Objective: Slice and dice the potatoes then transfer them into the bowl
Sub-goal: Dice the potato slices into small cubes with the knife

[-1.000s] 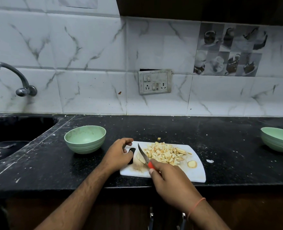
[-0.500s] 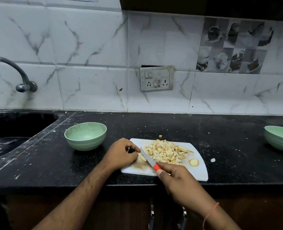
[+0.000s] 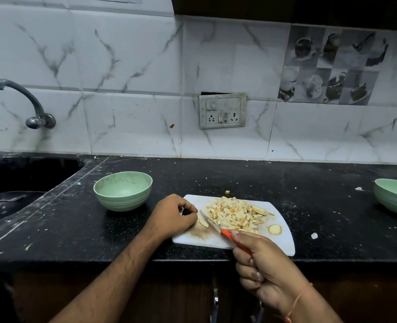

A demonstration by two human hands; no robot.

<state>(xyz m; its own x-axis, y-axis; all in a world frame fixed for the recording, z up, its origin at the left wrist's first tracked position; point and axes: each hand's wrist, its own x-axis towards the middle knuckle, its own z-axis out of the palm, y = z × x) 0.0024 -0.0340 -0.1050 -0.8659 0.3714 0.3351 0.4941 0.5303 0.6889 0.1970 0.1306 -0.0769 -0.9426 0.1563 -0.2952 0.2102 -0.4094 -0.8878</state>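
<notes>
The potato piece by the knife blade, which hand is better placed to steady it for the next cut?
Left. The left hand already rests on the cutting board with its fingertips at the potato piece. The right hand grips the knife, so it cuts.

Left hand [image 3: 172, 214] rests low with fingers curled under; right hand [image 3: 261, 266] has a closed grip, forearms angled inward

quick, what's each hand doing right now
Left hand: fingers curled, pinning a potato piece on the cutting board.
Right hand: gripping the knife.
</notes>
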